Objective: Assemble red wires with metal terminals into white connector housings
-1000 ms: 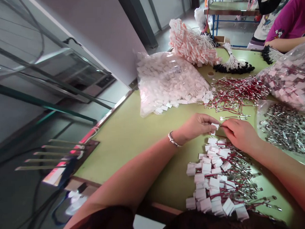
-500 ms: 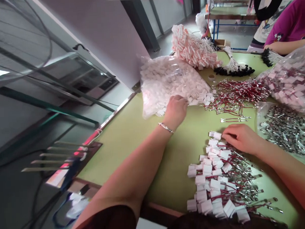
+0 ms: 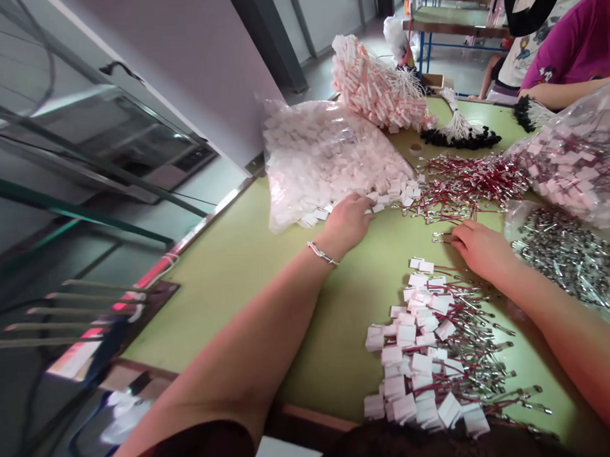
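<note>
My left hand (image 3: 349, 220) reaches to the mouth of a clear bag of small white plastic housings (image 3: 327, 158). Its curled fingertips rest among the loose white housings (image 3: 391, 195) spilled there, and the back of the hand hides whether it holds one. My right hand (image 3: 480, 248) lies on the green table (image 3: 246, 270), its fingertips pinched on a loose red wire with metal ends (image 3: 441, 237). That wire lies just below the heap of red wires (image 3: 466, 183). A pile of finished white housings with wires (image 3: 429, 344) lies in front of me.
A bag of metal terminals (image 3: 566, 253) lies at the right, with a bag of wired housings (image 3: 577, 165) behind it. Pink-white bundles (image 3: 375, 86) and black-tipped white bundles (image 3: 462, 133) sit at the back. A person in a magenta shirt (image 3: 573, 46) is at the far right. A metal rack (image 3: 78, 316) stands left of the table.
One second ago both hands met over the pile around a white housing. My left hand then went to the bag of housings. My right hand moved up from the pile to the loose red wire.
</note>
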Demonstrator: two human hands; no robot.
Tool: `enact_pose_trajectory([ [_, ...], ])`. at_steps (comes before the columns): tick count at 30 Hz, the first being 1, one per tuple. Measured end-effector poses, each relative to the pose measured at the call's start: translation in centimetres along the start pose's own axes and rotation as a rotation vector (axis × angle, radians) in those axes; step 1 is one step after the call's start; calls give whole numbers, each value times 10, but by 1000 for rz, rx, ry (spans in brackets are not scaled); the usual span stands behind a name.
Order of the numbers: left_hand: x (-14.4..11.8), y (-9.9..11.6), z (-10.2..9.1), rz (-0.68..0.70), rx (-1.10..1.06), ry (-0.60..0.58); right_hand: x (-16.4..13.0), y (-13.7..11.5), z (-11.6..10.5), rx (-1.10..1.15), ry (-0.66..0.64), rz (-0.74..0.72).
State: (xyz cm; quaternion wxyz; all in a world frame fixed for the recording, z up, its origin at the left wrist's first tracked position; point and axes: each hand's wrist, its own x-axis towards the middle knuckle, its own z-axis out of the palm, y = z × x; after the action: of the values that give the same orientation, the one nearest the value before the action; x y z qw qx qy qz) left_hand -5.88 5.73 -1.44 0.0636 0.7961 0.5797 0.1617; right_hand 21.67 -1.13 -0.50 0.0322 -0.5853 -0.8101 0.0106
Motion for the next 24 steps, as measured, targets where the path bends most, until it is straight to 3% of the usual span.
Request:
enact_pose_trajectory([
  [4, -5, 1, -4, -59, 27, -40, -4, -2, -1, -20, -37, -27],
  [7, -7, 3, -6, -84, 77, -63, -6, 1, -11, 154, -25, 26],
  [12, -12, 4, -8, -108, 160, -76, -3, 16, -35, 866, -96, 169],
  [16, -14, 2, -10, -137, 98, 8, 1, 32, -47, 1339, -23, 354],
  [19, -14, 7, -14, -169, -190, 43, 2, 36, -47, 1388, -5, 398],
  [24, -20, 43, -16, -427, -1069, -109, -1, 18, -40, 1230, -90, 335],
])
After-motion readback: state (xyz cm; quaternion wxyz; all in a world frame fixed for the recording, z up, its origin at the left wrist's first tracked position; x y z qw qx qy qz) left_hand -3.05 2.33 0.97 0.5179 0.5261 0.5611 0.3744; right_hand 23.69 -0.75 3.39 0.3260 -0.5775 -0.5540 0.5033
